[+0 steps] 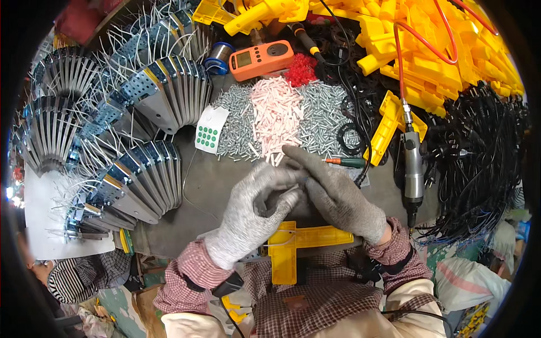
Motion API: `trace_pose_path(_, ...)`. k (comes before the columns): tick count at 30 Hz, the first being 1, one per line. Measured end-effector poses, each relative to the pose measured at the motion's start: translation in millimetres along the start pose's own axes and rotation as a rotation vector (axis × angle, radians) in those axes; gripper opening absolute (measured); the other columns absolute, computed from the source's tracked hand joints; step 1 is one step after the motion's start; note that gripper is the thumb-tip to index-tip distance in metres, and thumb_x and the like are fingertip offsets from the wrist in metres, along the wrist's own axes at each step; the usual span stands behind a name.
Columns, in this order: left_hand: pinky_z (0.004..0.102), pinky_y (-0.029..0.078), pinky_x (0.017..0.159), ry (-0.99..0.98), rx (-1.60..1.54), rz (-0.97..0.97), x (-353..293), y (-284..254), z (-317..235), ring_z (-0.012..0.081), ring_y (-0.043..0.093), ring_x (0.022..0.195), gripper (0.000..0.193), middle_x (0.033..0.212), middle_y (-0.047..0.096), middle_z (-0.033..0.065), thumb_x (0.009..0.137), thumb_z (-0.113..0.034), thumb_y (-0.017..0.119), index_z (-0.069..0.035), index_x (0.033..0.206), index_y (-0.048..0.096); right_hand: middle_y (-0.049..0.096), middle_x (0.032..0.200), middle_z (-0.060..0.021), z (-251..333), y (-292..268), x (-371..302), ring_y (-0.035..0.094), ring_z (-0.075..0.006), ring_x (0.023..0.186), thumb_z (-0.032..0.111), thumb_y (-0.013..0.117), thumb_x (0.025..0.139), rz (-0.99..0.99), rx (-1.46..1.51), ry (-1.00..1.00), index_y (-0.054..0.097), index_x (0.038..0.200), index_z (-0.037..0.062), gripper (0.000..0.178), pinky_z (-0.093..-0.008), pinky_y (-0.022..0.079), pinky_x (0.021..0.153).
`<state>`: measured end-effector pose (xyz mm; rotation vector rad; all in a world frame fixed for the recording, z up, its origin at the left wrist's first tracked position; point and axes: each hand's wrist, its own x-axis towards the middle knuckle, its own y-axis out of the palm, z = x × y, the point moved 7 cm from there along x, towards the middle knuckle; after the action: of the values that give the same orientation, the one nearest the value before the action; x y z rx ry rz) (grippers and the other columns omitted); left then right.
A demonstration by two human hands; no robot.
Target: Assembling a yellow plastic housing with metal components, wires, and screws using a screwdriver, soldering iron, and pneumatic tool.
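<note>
My left hand [248, 211], in a pale grey knit glove, curls its thumb and forefinger together in a pinch over the middle of the bench. Against its fingertips press the fingers of my right hand [346, 205], in a darker grey glove. Whatever sits between the fingertips is hidden. Just below both hands, at the near bench edge, lies a yellow plastic housing [284, 259] with a long arm to the right. Beyond my fingers are pale pink sleeves [276, 110], flanked by silver screws to the left [236, 124] and more screws [324, 121] to the right.
Fanned stacks of metal plates with white wires [146, 174] fill the left. An orange meter [262, 61] and a solder spool [218, 56] stand behind. Yellow housings [417, 45] heap at the far right, above black cables [479, 152]. A power screwdriver [413, 169] hangs on a red hose.
</note>
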<state>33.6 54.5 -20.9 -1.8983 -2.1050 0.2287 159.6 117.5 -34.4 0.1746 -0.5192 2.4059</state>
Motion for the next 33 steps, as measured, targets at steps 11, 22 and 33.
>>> trace_pose_path(11,0.0223,0.057,0.081,-0.309,-0.28,-0.027,-5.8,-13.0,32.8,0.0101,0.068,0.093,0.02,0.104,0.067,0.0103,0.093,-0.005,0.073,0.002,0.106,0.06,0.064,0.125,-0.0208,-11.4,1.9,-3.7,0.062,-0.0375,0.118,-0.005,0.048,0.089,0.071,-0.134,-0.023,0.057,0.133,0.0007,0.046,-0.0418,0.048,0.103)
trace_pose_path(22,0.0259,0.055,0.077,-0.571,-0.408,-0.035,-1.6,-16.1,29.0,0.0087,0.062,0.081,0.021,0.089,0.063,0.0043,0.088,-0.004,0.079,-0.001,0.098,0.061,0.067,0.1,-0.0198,-20.1,3.5,-10.3,0.066,-0.0393,0.094,0.022,0.064,0.095,0.098,-0.359,-0.008,0.062,0.122,0.0021,0.033,-0.0459,0.053,0.081)
trace_pose_path(33,0.0332,0.054,0.075,0.056,0.275,-0.022,-13.4,-23.2,2.8,0.0224,0.068,0.082,0.026,0.092,0.069,0.0143,0.101,-0.026,0.064,-0.002,0.109,0.068,0.067,0.092,-0.0201,2.5,5.3,-3.2,0.067,-0.0388,0.085,0.022,0.059,0.099,0.003,-0.349,-0.099,0.065,0.107,0.0029,0.021,-0.0457,0.054,0.072)
